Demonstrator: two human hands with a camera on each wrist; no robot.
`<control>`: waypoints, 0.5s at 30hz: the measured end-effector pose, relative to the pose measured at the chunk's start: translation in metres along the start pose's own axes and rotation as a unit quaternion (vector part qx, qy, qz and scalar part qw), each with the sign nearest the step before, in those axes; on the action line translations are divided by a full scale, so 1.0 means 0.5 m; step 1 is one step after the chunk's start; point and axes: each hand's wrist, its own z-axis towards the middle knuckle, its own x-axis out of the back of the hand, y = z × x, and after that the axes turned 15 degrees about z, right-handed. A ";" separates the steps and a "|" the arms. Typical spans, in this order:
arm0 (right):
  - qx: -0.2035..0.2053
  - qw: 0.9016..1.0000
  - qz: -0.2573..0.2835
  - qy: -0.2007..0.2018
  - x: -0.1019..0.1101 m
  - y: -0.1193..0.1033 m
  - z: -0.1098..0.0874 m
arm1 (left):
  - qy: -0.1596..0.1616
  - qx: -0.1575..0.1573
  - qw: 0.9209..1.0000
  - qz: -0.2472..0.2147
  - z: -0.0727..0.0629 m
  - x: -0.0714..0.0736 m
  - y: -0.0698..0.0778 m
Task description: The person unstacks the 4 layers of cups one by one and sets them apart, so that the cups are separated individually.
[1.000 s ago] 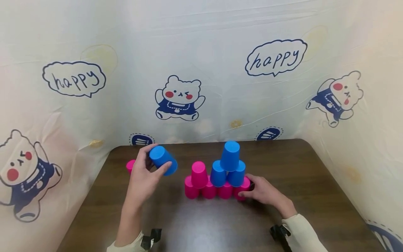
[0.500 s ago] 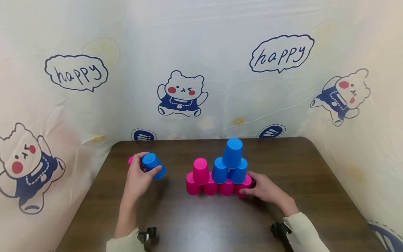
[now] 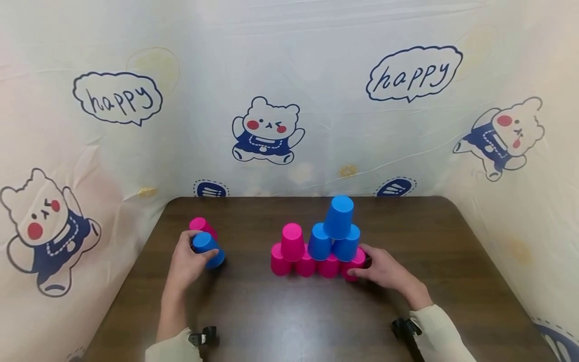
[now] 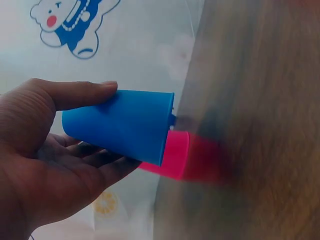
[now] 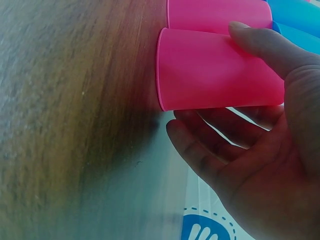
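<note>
My left hand (image 3: 184, 261) holds an upside-down blue cup (image 4: 122, 125) between thumb and fingers, slightly tilted, its rim close over the table. Just behind it stands a pink cup (image 3: 200, 226), partly covered by the blue one. My right hand (image 3: 384, 269) has thumb and fingers around the rightmost pink cup (image 5: 215, 70) of a bottom row of several upside-down pink cups. On that row rest a pink cup (image 3: 293, 242) at the left and two blue cups (image 3: 320, 242) at the right. Another blue cup (image 3: 339, 217) sits on top of those two.
The brown wooden table (image 3: 289, 311) carries everything. A pale printed cloth (image 3: 316, 75) with bears and "happy" bubbles stands around its back and sides. Dark straps with small devices are worn at both wrists, over light sleeves (image 3: 436, 329).
My left hand has carried the blue cup left and down toward the lone pink cup, which shows more now. My right hand stays on the end pink cup. The head view has shifted slightly.
</note>
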 end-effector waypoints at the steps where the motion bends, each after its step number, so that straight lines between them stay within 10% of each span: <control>1: 0.000 1.000 0.000 -0.001 0.000 0.000 0.000 | -0.002 0.005 1.000 0.000 0.000 0.002 -0.005; 15: 0.006 1.000 0.008 -0.005 0.002 0.000 -0.002 | 0.009 0.042 0.999 -0.001 0.006 0.024 -0.061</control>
